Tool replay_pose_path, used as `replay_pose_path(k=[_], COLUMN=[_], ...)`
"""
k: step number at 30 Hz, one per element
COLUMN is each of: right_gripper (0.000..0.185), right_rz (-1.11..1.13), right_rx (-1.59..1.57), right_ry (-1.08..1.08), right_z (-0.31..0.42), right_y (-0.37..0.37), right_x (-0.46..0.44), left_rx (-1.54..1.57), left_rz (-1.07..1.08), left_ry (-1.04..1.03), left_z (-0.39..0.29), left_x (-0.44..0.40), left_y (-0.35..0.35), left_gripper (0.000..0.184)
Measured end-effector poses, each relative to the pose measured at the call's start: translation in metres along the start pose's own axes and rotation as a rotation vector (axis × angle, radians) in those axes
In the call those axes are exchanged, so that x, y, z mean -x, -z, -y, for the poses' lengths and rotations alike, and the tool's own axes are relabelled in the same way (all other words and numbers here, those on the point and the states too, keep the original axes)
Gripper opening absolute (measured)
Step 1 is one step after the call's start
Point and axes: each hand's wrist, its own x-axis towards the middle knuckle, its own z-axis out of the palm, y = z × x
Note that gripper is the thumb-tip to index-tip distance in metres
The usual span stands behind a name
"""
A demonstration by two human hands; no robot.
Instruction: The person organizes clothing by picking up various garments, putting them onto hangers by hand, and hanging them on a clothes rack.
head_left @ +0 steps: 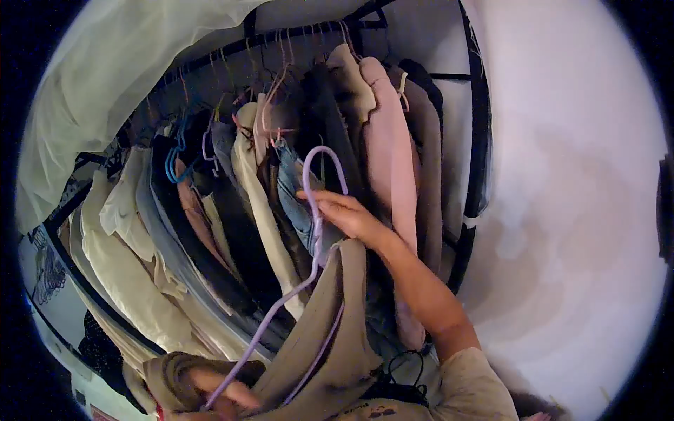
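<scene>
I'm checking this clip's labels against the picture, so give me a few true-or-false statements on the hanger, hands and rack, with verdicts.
1. The right hand is at the neck of a purple hanger, just under its hook. True.
2. The purple hanger's hook is over the black rail. False: it is off the rail, in front of the hanging clothes.
3. The left hand is up by the hook. False: it is low in the view, by the hanger's lower end.
4. An olive-brown garment is on the purple hanger. True, at least partly.
5. The sheer pale fabric is at the upper right. False: it is at the upper left.
</scene>
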Motion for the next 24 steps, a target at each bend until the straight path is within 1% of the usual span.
replay_pose_path(k=[2,3,4,6,8,9,10,11,12,14,15,17,19,20,21,22,24], right_gripper=[0.045,0.049,0.058,0.065,0.07,0.073,0.072,0.072,0.071,0.064,0.061,0.056,0.057,0.059,0.062,0.065,0.072], right_rz=[-0.015,-0.016,-0.1,-0.381,-0.648,-0.742,-0.804,-0.832,-0.863,-0.667,-0.572,-0.423,-0.277,-0.211,-0.143,-0.269,-0.517], right_rx=[-0.063,-0.185,-0.335,-0.229,0.073,0.229,0.121,0.102,0.082,0.065,0.055,-0.189,-0.46,-0.612,-0.765,-0.72,-0.627], right_ry=[0.057,0.077,0.024,-0.101,0.065,0.191,0.245,0.237,0.225,0.061,-0.019,-0.193,-0.237,-0.194,-0.148,-0.154,-0.152], right_z=[-0.011,-0.014,-0.016,-0.004,-0.013,-0.035,-0.023,-0.021,-0.021,-0.044,-0.056,-0.071,-0.063,-0.054,-0.047,-0.059,-0.124], right_y=[0.01,0.02,0.029,0.044,0.054,0.067,0.055,0.053,0.054,0.077,0.086,0.078,0.07,0.066,0.062,0.067,0.092], right_x=[-0.004,-0.009,-0.011,-0.016,-0.021,-0.025,-0.021,-0.017,-0.013,-0.005,-0.001,0.008,0.012,0.016,0.018,0.02,0.022], left_rx=[-0.016,-0.025,-0.039,-0.065,-0.073,-0.011,0.049,0.111,0.106,0.095,0.071,0.024,-0.02,-0.042,-0.03,-0.037,-0.062], left_rz=[-0.006,-0.014,-0.029,-0.079,-0.149,-0.177,-0.201,-0.226,-0.229,-0.231,-0.226,-0.215,-0.14,-0.103,-0.185,-0.225,-0.302], left_ry=[-0.033,-0.052,-0.07,-0.103,-0.143,-0.203,-0.265,-0.326,-0.348,-0.387,-0.355,-0.291,-0.307,-0.31,-0.355,-0.394,-0.481], left_z=[-0.01,-0.017,-0.026,-0.04,-0.051,-0.05,-0.048,-0.046,-0.043,-0.037,-0.039,-0.049,-0.059,-0.061,-0.057,-0.052,-0.045], left_x=[-0.002,-0.004,-0.008,-0.018,-0.037,-0.048,-0.059,-0.069,-0.072,-0.075,-0.073,-0.066,-0.069,-0.07,-0.076,-0.081,-0.086], left_y=[-0.011,-0.017,-0.027,-0.047,-0.064,-0.068,-0.072,-0.074,-0.073,-0.074,-0.079,-0.093,-0.104,-0.107,-0.11,-0.1,-0.066], left_gripper=[0.038,0.038,0.038,0.038,0.038,0.038,0.039,0.039,0.039,0.038,0.037,0.036,0.036,0.035,0.038,0.039,0.04])
